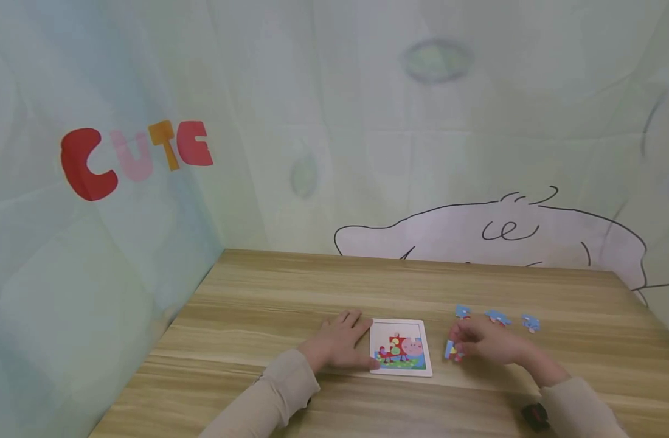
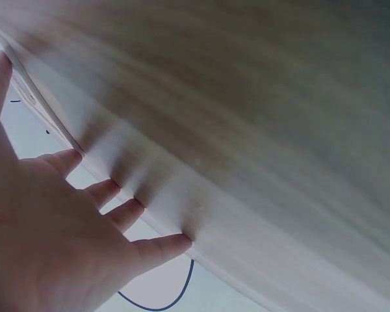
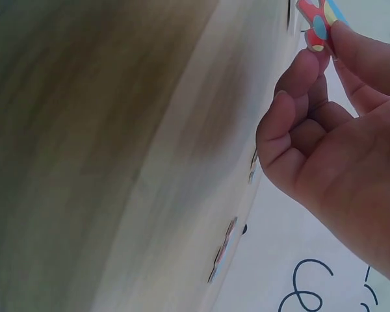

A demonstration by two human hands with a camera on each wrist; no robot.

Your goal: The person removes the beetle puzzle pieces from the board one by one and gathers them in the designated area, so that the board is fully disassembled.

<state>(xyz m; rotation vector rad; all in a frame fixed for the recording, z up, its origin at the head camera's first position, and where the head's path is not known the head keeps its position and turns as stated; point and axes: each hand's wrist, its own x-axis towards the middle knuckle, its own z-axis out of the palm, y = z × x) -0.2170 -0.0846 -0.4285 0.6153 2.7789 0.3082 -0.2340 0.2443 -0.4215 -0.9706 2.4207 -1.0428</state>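
Note:
A square jigsaw puzzle tray [image 1: 401,373] with a white border lies on the table, its lower part filled with a colourful cartoon picture and its top part pale. My left hand [image 1: 340,344] rests flat with spread fingers at the tray's left side, the thumb on its lower left corner. In the left wrist view the fingertips [image 2: 164,249] touch the tabletop. To the right of the tray, my right hand [image 1: 493,342] pinches a jigsaw piece [image 3: 320,27] between thumb and fingers. That piece is red, blue and yellow, and it is held tilted up.
Behind the right hand lie three loose blue jigsaw pieces, one at left [image 1: 463,311], a middle one [image 1: 497,316] and one at right [image 1: 530,323]. A small dark object [image 1: 534,417] sits by the right sleeve. Printed cloth walls [image 1: 269,182] border the wooden table [image 1: 247,292].

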